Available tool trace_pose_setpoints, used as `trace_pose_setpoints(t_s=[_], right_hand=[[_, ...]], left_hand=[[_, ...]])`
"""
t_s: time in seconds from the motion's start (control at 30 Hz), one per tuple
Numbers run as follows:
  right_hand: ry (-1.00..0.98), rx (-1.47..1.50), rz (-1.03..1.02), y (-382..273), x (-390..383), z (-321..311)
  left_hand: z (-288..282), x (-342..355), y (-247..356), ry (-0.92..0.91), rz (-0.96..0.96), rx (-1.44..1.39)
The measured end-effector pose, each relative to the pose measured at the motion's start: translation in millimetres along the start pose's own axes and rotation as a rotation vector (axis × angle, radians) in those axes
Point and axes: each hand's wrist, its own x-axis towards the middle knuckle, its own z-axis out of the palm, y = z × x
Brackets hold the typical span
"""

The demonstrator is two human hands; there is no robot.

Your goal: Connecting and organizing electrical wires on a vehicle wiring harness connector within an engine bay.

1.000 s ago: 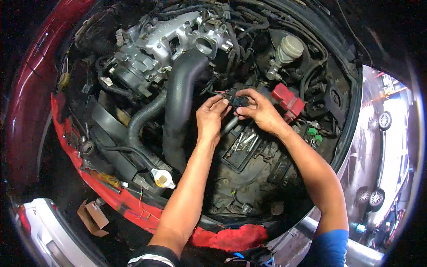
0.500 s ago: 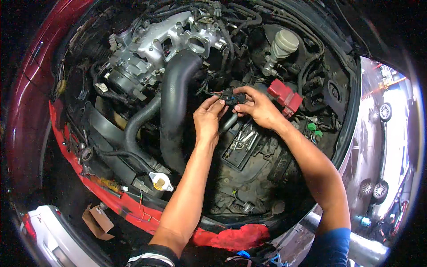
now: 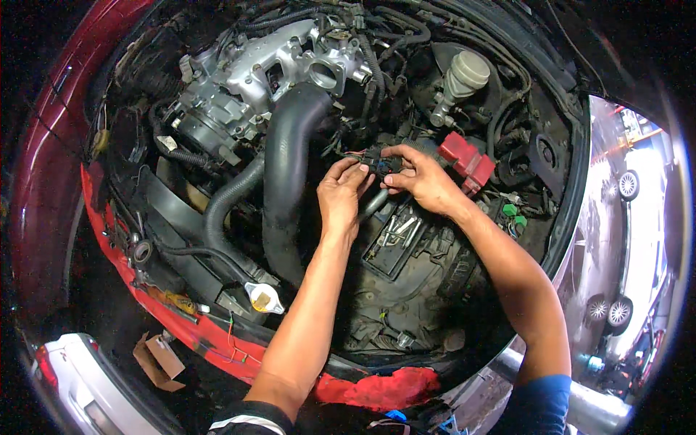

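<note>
Over the middle of the engine bay, both my hands meet at a small black electrical connector point(image 3: 376, 161) with thin wires running off its left end. My left hand point(image 3: 341, 190) pinches the connector's left side between thumb and fingers. On the other side, my right hand point(image 3: 424, 183) grips its right end, thumb below and forefinger over the top. Fingers cover part of the connector, so I cannot tell if its halves are joined. Just below the hands is a black tray point(image 3: 393, 243) with several metal bolts or tools in it.
A thick black hose point(image 3: 284, 167) curves down left of my hands from the silver intake manifold point(image 3: 250, 76). Right of them sit a red cover point(image 3: 466, 161) and a pale fluid reservoir point(image 3: 465, 74). A white cap-like part point(image 3: 263, 297) lies beside my left forearm.
Both hands stay on the connector with almost the same grip. They appear slightly lower and further right, along with a small shift of the whole view.
</note>
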Motion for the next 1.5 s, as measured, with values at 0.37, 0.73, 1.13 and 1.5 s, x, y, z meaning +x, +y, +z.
trace_pose_setpoints(t_s=[0.37,0.73,1.13,1.5], right_hand=[[-0.05,-0.02,0.052,-9.8,-4.8,-2.0],[-0.055,-0.038,0.05,-17.9,-4.3,-1.5],[-0.076,0.078,-0.04,-30.8,-10.7,4.0],[-0.102,0.111,-0.06,-54.8,-19.1,10.5]], left_hand=[[1.6,-3.0,0.2,-0.002,-0.008,-0.011],[1.0,-1.3,1.6,0.015,-0.012,0.006],[-1.1,-2.4,7.7,-0.021,-0.062,-0.111],[-2.0,-1.7,13.3,0.003,-0.163,-0.467]])
